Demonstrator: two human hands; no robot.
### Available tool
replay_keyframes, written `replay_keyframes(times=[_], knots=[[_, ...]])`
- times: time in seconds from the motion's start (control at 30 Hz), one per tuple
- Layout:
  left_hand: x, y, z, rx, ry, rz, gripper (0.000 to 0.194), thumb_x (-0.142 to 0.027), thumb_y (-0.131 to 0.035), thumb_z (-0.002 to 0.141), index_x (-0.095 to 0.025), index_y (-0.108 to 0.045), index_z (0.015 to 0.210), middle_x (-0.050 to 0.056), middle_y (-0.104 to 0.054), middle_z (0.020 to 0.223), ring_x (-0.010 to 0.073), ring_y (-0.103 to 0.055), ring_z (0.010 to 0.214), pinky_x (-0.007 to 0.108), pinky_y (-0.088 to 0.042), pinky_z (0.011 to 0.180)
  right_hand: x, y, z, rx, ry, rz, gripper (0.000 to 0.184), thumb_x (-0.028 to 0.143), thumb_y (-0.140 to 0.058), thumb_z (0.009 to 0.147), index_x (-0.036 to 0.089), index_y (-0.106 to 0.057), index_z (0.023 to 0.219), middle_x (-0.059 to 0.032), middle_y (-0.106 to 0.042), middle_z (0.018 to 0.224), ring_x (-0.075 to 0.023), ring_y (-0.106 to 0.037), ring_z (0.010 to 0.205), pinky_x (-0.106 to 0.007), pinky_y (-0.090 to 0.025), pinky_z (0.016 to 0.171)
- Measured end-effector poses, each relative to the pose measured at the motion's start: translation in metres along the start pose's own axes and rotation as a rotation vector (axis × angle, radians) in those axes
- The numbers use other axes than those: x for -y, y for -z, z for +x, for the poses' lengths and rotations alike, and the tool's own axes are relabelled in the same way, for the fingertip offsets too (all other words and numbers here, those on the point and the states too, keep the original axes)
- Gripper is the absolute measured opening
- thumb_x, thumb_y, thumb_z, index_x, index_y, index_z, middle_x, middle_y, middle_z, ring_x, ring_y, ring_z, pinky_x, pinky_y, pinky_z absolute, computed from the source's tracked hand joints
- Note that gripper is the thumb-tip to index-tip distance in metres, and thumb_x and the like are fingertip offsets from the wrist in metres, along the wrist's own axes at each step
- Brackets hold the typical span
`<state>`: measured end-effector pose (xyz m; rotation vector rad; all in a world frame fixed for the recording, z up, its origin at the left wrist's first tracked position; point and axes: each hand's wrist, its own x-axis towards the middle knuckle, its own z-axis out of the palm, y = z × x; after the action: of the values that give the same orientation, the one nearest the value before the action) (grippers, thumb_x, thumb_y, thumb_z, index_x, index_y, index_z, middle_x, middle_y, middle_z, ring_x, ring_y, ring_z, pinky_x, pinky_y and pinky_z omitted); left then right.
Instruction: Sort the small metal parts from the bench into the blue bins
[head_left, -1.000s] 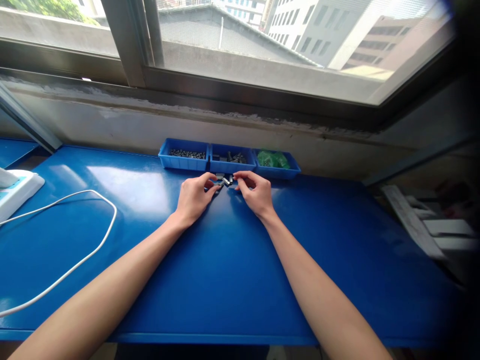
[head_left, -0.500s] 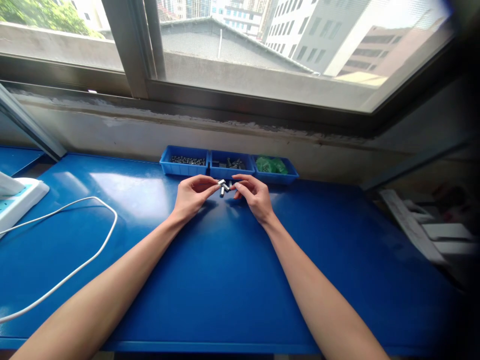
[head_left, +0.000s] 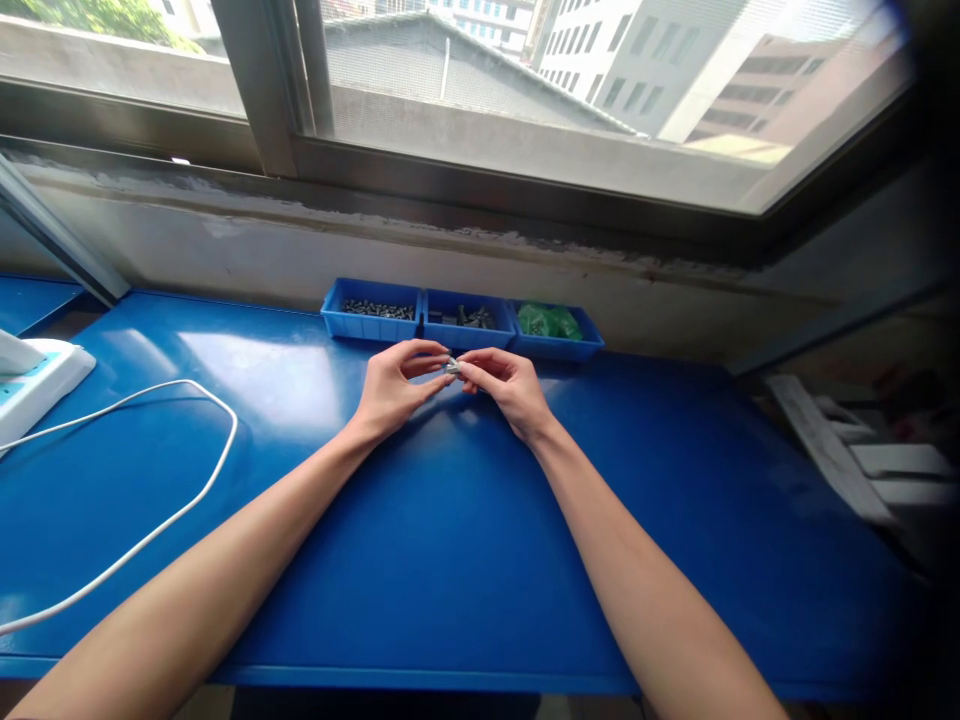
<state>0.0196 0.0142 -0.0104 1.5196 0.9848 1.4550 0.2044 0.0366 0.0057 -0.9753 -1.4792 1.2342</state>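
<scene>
Small shiny metal pieces (head_left: 453, 367) sit between my fingertips above the blue table (head_left: 450, 520); they look like short cylinders, mostly covered by the fingers. My left hand (head_left: 401, 385) pinches them from the left with thumb and fingertips. From the right, my right hand (head_left: 506, 388) closes thumb and forefinger on them. Both hands meet just in front of the middle blue bin (head_left: 466, 336), which contains dark and silver metal parts. The left blue bin (head_left: 367, 326) has many small metal fittings in it.
A third blue bin (head_left: 555, 350) holds a green plastic bag (head_left: 550, 321). At the far left lie a white power strip (head_left: 56, 385) and a looping white cable (head_left: 214, 470). Behind the bins rise a wall and a window frame (head_left: 525, 185).
My hands have come closer together, and the metal pieces are now more hidden between the fingers. The whole view has shifted slightly.
</scene>
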Motion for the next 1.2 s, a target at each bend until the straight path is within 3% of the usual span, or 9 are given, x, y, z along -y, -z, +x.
replay_keyframes(times=[0.13,0.23,0.37,0.63,0.73,0.93,1.2], knots=[[0.000,0.000,0.001,0.034,-0.128,0.398,0.031,-0.028,-0.076,0.080,-0.019,-0.071,0.110,0.010,-0.071,0.115,0.0243,-0.068,0.107,0.039,-0.056,0.095,-0.004,0.006,0.014,-0.219,0.054,0.013,0.035,0.044,-0.082,0.072,0.018,-0.073,0.093,-0.0041,-0.075,0.081,-0.0168,-0.069,0.069,-0.032,-0.057,0.071],[0.001,0.000,0.000,0.136,-0.188,0.636,0.025,-0.030,-0.069,0.087,-0.023,-0.074,0.111,0.008,-0.072,0.117,0.0273,-0.061,0.115,0.043,-0.050,0.103,-0.007,0.011,0.024,-0.329,0.079,0.008,0.039,0.045,-0.079,0.074,0.018,-0.071,0.101,-0.0069,-0.076,0.092,-0.0200,-0.073,0.080,-0.034,-0.059,0.077],[0.004,0.001,0.000,0.227,-0.214,0.739,0.022,-0.028,-0.064,0.091,-0.024,-0.076,0.109,0.005,-0.075,0.114,0.0271,-0.060,0.113,0.042,-0.051,0.099,-0.009,0.016,0.027,-0.290,0.071,-0.039,0.040,0.044,-0.073,0.078,0.019,-0.070,0.110,-0.0095,-0.076,0.107,-0.0206,-0.074,0.087,-0.035,-0.060,0.079],[0.002,0.002,-0.001,0.174,-0.171,0.829,0.015,-0.023,-0.061,0.092,-0.023,-0.075,0.097,0.006,-0.075,0.101,0.0243,-0.066,0.097,0.036,-0.052,0.088,-0.011,0.018,0.015,-0.259,0.046,-0.041,0.034,0.040,-0.071,0.078,0.018,-0.071,0.104,-0.0086,-0.076,0.099,-0.0171,-0.069,0.073,-0.031,-0.057,0.066],[0.003,0.002,-0.001,0.145,-0.166,0.739,0.015,-0.020,-0.060,0.091,-0.023,-0.073,0.098,0.005,-0.075,0.097,0.0218,-0.068,0.091,0.034,-0.052,0.084,-0.012,0.015,0.010,-0.248,0.037,-0.049,0.032,0.040,-0.070,0.078,0.017,-0.072,0.100,-0.0079,-0.075,0.093,-0.0157,-0.067,0.068,-0.030,-0.055,0.065],[0.005,0.001,0.004,0.088,-0.066,0.280,0.021,-0.030,-0.070,0.086,-0.019,-0.072,0.104,0.006,-0.075,0.093,0.0189,-0.072,0.083,0.030,-0.058,0.078,-0.011,0.009,0.006,-0.193,0.072,-0.125,0.027,0.037,-0.069,0.080,0.017,-0.073,0.097,-0.0028,-0.072,0.076,-0.0118,-0.060,0.057,-0.025,-0.051,0.058],[0.006,0.005,0.009,0.026,0.043,0.003,0.043,-0.039,-0.088,0.066,-0.014,-0.071,0.097,0.010,-0.076,0.095,0.0226,-0.073,0.089,0.036,-0.060,0.090,-0.006,0.002,0.001,-0.032,0.083,-0.122,0.033,0.048,-0.067,0.085,0.017,-0.074,0.096,-0.0019,-0.071,0.072,-0.0076,-0.050,0.042,-0.023,-0.040,0.042]])
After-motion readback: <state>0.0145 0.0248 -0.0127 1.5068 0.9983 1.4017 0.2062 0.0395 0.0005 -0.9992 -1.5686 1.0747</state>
